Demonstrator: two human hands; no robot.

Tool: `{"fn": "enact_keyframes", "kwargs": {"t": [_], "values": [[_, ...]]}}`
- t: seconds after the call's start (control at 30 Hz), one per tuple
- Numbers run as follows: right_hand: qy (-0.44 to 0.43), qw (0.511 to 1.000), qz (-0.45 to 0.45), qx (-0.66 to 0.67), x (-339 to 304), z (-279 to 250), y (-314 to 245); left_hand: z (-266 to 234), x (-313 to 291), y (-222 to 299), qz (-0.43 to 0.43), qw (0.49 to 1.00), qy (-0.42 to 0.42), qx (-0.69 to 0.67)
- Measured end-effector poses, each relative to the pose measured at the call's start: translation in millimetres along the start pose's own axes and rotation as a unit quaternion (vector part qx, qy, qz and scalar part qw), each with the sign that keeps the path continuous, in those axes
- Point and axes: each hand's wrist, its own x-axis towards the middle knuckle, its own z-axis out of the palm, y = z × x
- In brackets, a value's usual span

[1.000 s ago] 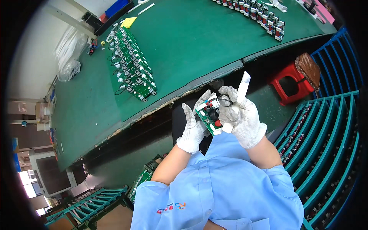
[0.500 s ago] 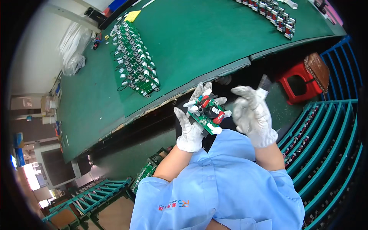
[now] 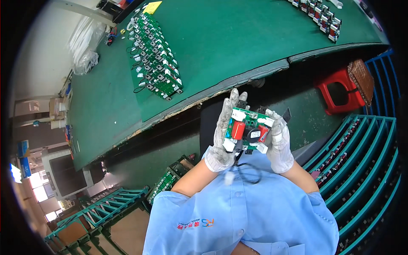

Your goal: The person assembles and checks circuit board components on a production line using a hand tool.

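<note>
A green circuit board (image 3: 251, 131) carries red blocks, a round black part and white connectors, and faces up in front of my chest. My gloved left hand (image 3: 224, 134) is closed on its left side, with fingertips reaching past the far edge. At the right edge my gloved right hand (image 3: 279, 142) is closed on the board, its thumb and fingers partly hidden. A small dark flat-ended tool (image 3: 287, 115) sticks out beside the right fingers; its kind is unclear. Below the board hangs a black cable (image 3: 255, 180) with a blurred white plug (image 3: 229, 177).
Ahead stands a green-topped table (image 3: 221, 46) with a worn front edge. It bears a row of circuit boards (image 3: 157, 63) at left and red-and-white components (image 3: 318, 17) at far right. A red stool (image 3: 340, 91) and teal rack (image 3: 361, 157) stand at right.
My right hand has moved left onto the board, with the dark tool still at its fingers. The board has turned and shifted right; its hanging cable now shows.
</note>
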Motion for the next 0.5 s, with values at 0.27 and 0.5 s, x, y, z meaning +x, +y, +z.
{"fn": "enact_keyframes", "kwargs": {"t": [0.27,0.5], "values": [[0.008,0.998,0.012,0.069,1.8,-5.1,3.1,-14.6,13.0,-14.0,-0.046,0.993,0.064,-0.093],[0.01,0.989,0.075,0.129,3.9,-11.4,-4.5,-95.9,23.6,-33.5,0.08,0.963,-0.187,0.176]]}}
